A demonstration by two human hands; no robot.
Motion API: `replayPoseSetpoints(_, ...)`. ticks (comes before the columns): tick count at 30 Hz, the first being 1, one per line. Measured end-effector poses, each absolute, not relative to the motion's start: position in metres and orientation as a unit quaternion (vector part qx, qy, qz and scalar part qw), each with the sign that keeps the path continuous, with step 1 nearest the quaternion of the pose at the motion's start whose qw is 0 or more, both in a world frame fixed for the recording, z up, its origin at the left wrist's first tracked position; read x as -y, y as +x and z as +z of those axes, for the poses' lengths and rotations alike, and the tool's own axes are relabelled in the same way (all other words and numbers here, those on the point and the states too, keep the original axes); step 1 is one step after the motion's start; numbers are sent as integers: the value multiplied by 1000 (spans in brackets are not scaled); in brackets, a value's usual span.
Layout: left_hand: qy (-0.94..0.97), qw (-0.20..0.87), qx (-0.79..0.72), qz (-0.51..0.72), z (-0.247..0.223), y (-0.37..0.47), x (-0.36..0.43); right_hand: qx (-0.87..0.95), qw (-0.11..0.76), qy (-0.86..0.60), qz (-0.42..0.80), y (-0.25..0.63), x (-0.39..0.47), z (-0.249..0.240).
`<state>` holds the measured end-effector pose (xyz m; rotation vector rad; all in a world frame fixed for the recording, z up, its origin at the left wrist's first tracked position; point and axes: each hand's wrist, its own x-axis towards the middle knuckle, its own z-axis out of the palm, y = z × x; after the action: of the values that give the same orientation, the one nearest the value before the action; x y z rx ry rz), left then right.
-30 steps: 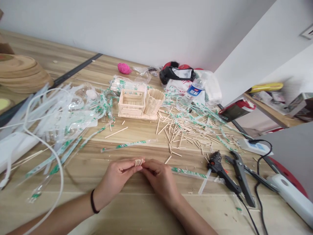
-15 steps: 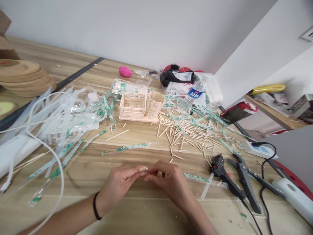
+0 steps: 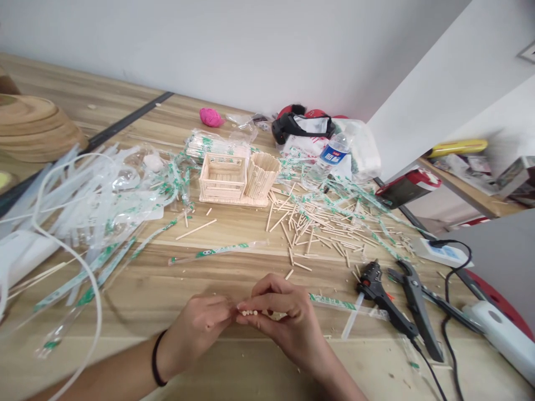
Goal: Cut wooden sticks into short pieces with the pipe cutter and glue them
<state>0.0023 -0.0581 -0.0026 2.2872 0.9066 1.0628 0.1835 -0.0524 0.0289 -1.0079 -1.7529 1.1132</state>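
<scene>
My right hand (image 3: 284, 317) pinches several short wooden sticks (image 3: 249, 313) side by side, their round ends facing me. Beside it, my left hand (image 3: 200, 323) has its fingers bent and pressed together near the same sticks; what they grip, if anything, is hidden. Both hands are low over the front of the wooden table (image 3: 234, 273). Behind them stands a stick-built piece with a square open box (image 3: 223, 177) and a round holder (image 3: 262, 177) on one base. Loose sticks (image 3: 317, 223) lie scattered to its right.
To the right are a glue gun (image 3: 378, 295), black pliers-like cutters (image 3: 420, 312) and a power strip (image 3: 443, 253) with cables. Clear plastic wrappers (image 3: 121, 206) and a white cable (image 3: 94, 278) cover the left. A bottle (image 3: 334, 153) lies at the back.
My right hand has turned, so the stick ends now show between its fingertips. My left hand has shifted slightly down, its fingers now more curled. The view has moved a little.
</scene>
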Motion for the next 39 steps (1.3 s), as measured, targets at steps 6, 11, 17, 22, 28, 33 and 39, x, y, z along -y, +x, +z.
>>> replayPoseSetpoints(6, 842, 240, -328, 354, -5, 2, 56, 677, 401, -404, 467, 183, 51, 28)
replayPoseSetpoints(11, 834, 263, -348, 338, 0, 3, 54, 669, 408, -405, 471, 182, 50, 24)
replayPoseSetpoints(17, 818, 279, -363, 348, -3, 3, 54, 685, 402, -416, 443, 180, 48, 24)
replayPoseSetpoints(22, 816, 246, -367, 372, -2, 4, 58, 691, 391, -404, 454, 179, 49, 27)
replayPoseSetpoints(28, 782, 325, -388, 363, 2, 5, 60, 692, 400, -407, 442, 179, 48, 25)
replayPoseSetpoints(33, 774, 356, -388, 351, 2, 4, 58, 699, 382, -419, 435, 177, 48, 31)
replayPoseSetpoints(39, 771, 359, -373, 370, -4, 4, 60, 728, 335, -505, 320, 236, 50, 53)
